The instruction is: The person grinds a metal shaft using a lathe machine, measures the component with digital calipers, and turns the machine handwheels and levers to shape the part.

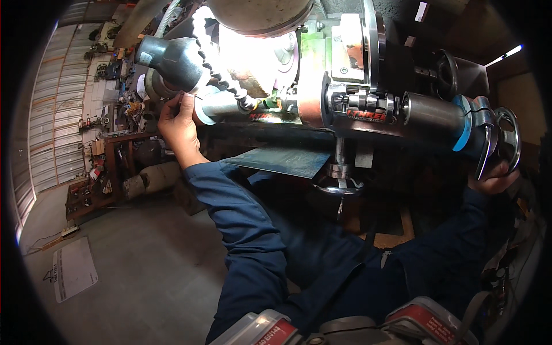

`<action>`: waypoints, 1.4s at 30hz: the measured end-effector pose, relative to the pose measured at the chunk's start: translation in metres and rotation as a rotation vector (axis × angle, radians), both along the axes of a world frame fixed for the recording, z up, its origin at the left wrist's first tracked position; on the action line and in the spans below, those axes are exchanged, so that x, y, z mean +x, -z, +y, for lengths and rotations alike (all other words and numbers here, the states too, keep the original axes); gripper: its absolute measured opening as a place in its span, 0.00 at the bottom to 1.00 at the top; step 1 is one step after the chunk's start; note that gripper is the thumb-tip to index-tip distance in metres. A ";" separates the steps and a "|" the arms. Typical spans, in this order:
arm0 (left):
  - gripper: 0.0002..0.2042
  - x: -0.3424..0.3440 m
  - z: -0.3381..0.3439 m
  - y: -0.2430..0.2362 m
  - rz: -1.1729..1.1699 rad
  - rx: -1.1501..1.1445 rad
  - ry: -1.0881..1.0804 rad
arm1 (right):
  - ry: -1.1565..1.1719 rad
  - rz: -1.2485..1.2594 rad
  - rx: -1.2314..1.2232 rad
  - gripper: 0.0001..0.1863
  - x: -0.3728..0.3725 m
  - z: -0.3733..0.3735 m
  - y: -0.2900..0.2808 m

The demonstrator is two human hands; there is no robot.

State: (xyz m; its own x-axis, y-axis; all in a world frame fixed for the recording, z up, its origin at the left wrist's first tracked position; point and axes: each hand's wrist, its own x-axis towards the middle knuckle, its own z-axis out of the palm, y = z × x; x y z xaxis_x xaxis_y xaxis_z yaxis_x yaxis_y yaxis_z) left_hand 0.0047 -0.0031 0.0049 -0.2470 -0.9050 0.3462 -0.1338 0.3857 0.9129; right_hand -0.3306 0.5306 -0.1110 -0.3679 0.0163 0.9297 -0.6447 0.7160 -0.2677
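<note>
My left hand (179, 127) is raised at the left end of a grinding machine, fingertips bent up close beneath a dark work lamp (172, 62). The fingers look closed at a round metal part beside the lamp; what they grip is partly hidden. Far right, my right hand (495, 176) is closed around the lower rim of a chrome handwheel (509, 135), its fingers partly hidden. Between the hands, a shaft with lobes (368, 103) lies in line with a steel cylinder (428, 109) with a blue ring (462, 123). Glare washes out the grinding wheel area.
A segmented coolant hose (213, 60) hangs by the lamp. Below the machine bed are a flat metal sheet (282, 159) and another handwheel (340, 187). Cluttered shelves (109, 146) stand at left, with a white board (75, 269) on the floor. A respirator (351, 330) shows at the lower edge.
</note>
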 end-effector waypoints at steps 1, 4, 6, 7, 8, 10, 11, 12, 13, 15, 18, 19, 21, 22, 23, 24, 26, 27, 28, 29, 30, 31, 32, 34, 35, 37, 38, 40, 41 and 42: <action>0.11 0.001 0.000 0.001 0.000 0.000 -0.001 | -0.021 -0.163 0.026 0.22 0.003 0.005 -0.006; 0.11 -0.004 0.000 0.003 0.023 0.037 -0.003 | 0.126 -0.300 0.094 0.23 0.008 0.009 -0.028; 0.11 0.002 0.001 -0.004 -0.001 0.001 -0.009 | 0.058 -0.388 0.055 0.23 0.015 -0.012 -0.048; 0.11 -0.001 0.000 0.000 0.008 0.015 -0.003 | 0.016 -0.452 0.047 0.24 0.019 -0.018 -0.066; 0.12 -0.003 -0.001 0.003 0.005 0.022 -0.002 | 0.022 -0.447 0.054 0.24 0.022 -0.021 -0.077; 0.12 -0.002 0.000 0.000 -0.007 0.014 -0.011 | -0.073 -0.575 0.024 0.23 0.025 -0.028 -0.087; 0.12 0.002 0.001 -0.005 -0.010 0.001 -0.009 | -0.087 -0.584 0.013 0.23 0.025 -0.033 -0.089; 0.12 -0.001 0.001 0.000 0.004 0.015 0.008 | -0.085 -0.630 0.053 0.24 0.025 -0.034 -0.101; 0.12 -0.005 0.001 0.004 0.013 0.029 0.013 | -0.084 -0.675 0.093 0.24 0.025 -0.035 -0.112; 0.13 -0.003 0.004 -0.001 0.006 0.015 -0.009 | -0.164 -0.687 0.100 0.23 0.020 -0.043 -0.119; 0.13 0.000 0.000 0.000 0.021 0.001 0.012 | -0.218 -0.727 0.235 0.23 0.000 -0.037 -0.128; 0.13 -0.002 -0.001 0.003 0.031 0.011 0.017 | -0.188 -0.761 0.360 0.23 -0.011 -0.029 -0.132; 0.13 -0.003 0.001 0.001 0.021 -0.008 0.018 | -0.186 -0.824 0.425 0.23 -0.035 -0.022 -0.129; 0.13 -0.004 0.002 -0.001 0.025 -0.009 0.021 | -0.180 -0.886 0.496 0.23 -0.046 -0.023 -0.130; 0.13 -0.005 0.003 -0.002 0.013 -0.016 0.020 | -0.178 -0.885 0.493 0.23 -0.056 -0.026 -0.131; 0.13 -0.006 0.004 -0.004 0.003 -0.025 0.021 | -0.151 -0.945 0.545 0.24 -0.066 -0.031 -0.133; 0.13 -0.007 0.006 -0.003 0.009 -0.027 0.029 | -0.146 -1.032 0.494 0.25 -0.082 -0.040 -0.132; 0.13 -0.007 0.006 -0.002 0.011 -0.027 0.033 | -0.140 -1.027 0.491 0.25 -0.079 -0.037 -0.133; 0.13 -0.007 0.007 -0.002 0.016 -0.026 0.038 | -0.239 -0.915 0.410 0.26 -0.073 -0.032 -0.135; 0.12 -0.005 0.010 -0.005 -0.020 -0.037 0.019 | -0.346 -0.804 0.328 0.26 -0.066 -0.028 -0.131; 0.10 -0.004 0.011 -0.007 -0.054 -0.047 0.001 | -0.366 -0.672 0.140 0.27 -0.040 -0.034 -0.129; 0.10 -0.001 0.011 -0.009 -0.059 -0.056 -0.007 | -0.331 -0.612 0.003 0.27 -0.006 -0.046 -0.126; 0.10 -0.002 0.009 -0.006 -0.035 -0.040 0.015 | -0.283 -0.544 -0.124 0.27 0.023 -0.049 -0.121; 0.09 -0.001 0.009 -0.011 -0.025 -0.042 0.020 | -0.197 -0.393 0.062 0.27 0.047 -0.038 -0.082; 0.09 -0.009 0.007 -0.003 -0.017 -0.033 0.039 | -0.184 -0.131 0.180 0.26 0.025 0.000 -0.029; 0.09 -0.006 0.008 0.000 -0.048 -0.042 0.041 | -0.130 0.156 0.299 0.25 0.009 0.008 -0.013; 0.09 -0.004 0.006 0.000 -0.045 -0.047 0.038 | -0.113 0.250 0.336 0.24 0.007 0.007 -0.012; 0.09 -0.005 0.003 0.000 -0.044 -0.051 0.031 | -0.105 0.071 0.308 0.24 0.010 -0.003 -0.035; 0.09 -0.009 0.004 0.003 -0.036 -0.037 0.034 | -0.096 -0.014 0.300 0.24 0.011 -0.007 -0.051; 0.10 -0.005 0.006 -0.003 -0.038 -0.037 0.023 | -0.101 -0.104 0.277 0.25 0.014 -0.014 -0.064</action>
